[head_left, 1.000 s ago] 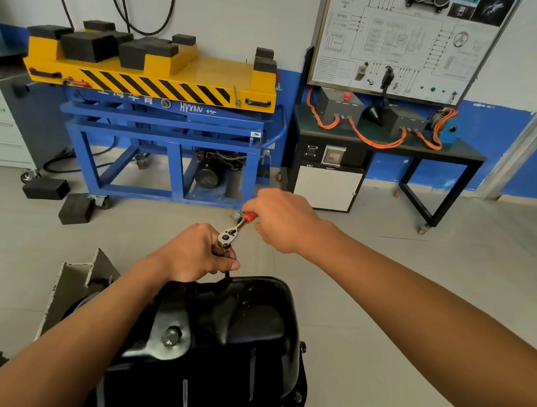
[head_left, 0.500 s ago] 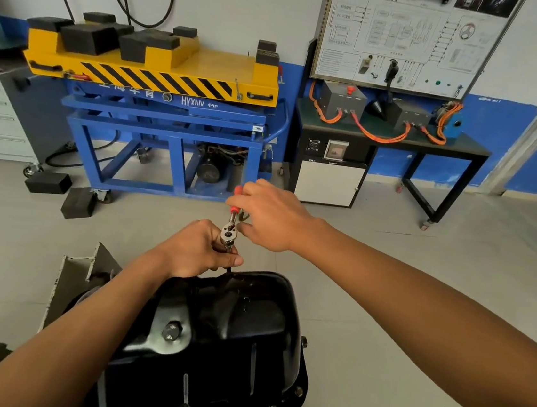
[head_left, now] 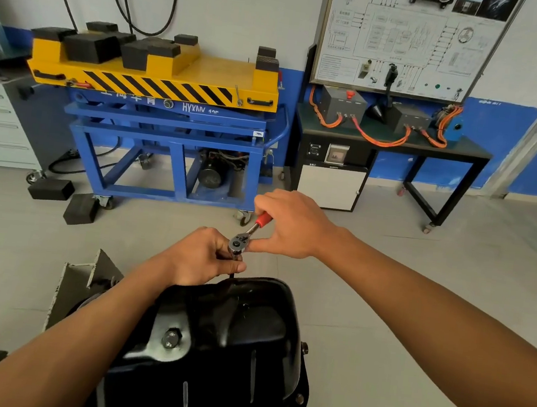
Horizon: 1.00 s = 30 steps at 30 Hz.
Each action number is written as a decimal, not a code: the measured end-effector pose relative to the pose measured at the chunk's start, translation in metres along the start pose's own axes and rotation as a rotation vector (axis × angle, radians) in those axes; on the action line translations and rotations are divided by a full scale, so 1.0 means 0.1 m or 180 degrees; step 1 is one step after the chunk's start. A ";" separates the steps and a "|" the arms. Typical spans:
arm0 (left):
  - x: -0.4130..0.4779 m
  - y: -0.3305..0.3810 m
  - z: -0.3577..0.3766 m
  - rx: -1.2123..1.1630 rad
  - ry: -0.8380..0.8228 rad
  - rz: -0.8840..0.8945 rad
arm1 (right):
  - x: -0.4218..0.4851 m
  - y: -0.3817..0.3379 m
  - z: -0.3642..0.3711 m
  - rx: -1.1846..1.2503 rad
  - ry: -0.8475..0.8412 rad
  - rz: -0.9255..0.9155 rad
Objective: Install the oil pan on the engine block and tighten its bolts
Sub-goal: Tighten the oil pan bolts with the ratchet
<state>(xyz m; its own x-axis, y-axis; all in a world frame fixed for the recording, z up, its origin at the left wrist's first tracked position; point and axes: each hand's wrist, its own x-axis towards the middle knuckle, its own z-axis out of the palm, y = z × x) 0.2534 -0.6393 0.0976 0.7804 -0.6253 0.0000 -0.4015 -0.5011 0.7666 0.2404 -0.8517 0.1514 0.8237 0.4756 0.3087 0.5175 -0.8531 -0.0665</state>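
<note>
Grey floor tiles (head_left: pixel 418 287) and a blue-banded wall (head_left: pixel 509 137) lay behind the spot where we worked. Our right hand (head_left: pixel 291 226) was wrapped around the red grip of the ratchet (head_left: pixel 247 234), with one finger stretched along the shank toward the head. Our left hand (head_left: pixel 202 256) was curled around the top of the extension bar (head_left: pixel 231 275) just under that head, steadying it where it dropped to the far edge of the oil pan (head_left: pixel 245 334). The bolt beneath was hidden by the pan's rim, so we could not tell how squarely the socket sat.

The pan lay black and sump-up directly below our arms, on what we took for the engine block, mostly hidden under it. Several flange bolts (head_left: pixel 299 398) stood along its near right edge, and the drain plug (head_left: pixel 171 339) sat on its left shoulder.

We judged three risks:
- An extension tilted off the bolt's axis could let the socket ride up and round the head.
- Our left fingers sat close enough to the head to be pinched if the tool slipped.
- Pulling one bolt hard before the rest were snug could seat the flange unevenly.

Farther out, the yellow lift table (head_left: pixel 154 80) and the wiring board (head_left: pixel 410 35) stood well apart from us.
</note>
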 end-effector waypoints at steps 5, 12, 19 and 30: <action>0.00 0.01 -0.01 0.0063 0.0002 -0.0028 | -0.07 -0.03 0.07 -0.0091 0.0245 0.0343; -0.04 0.06 -0.02 -0.0232 -0.0097 -0.0011 | -0.12 -0.06 0.07 0.0052 0.0094 0.0403; -0.04 0.16 -0.09 0.0051 -0.0252 -0.0082 | -0.02 -0.01 -0.13 -0.0091 -0.0143 0.0141; 0.08 0.40 -0.06 -0.0892 0.0226 -0.0284 | -0.07 0.18 -0.36 0.0348 0.0164 0.0110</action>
<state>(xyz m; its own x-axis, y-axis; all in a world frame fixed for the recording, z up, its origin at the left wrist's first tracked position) 0.2466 -0.6604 0.1321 0.8422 -0.5379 -0.0378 -0.1897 -0.3613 0.9129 0.2358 -0.8778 0.1822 0.8300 0.4322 0.3526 0.5134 -0.8390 -0.1801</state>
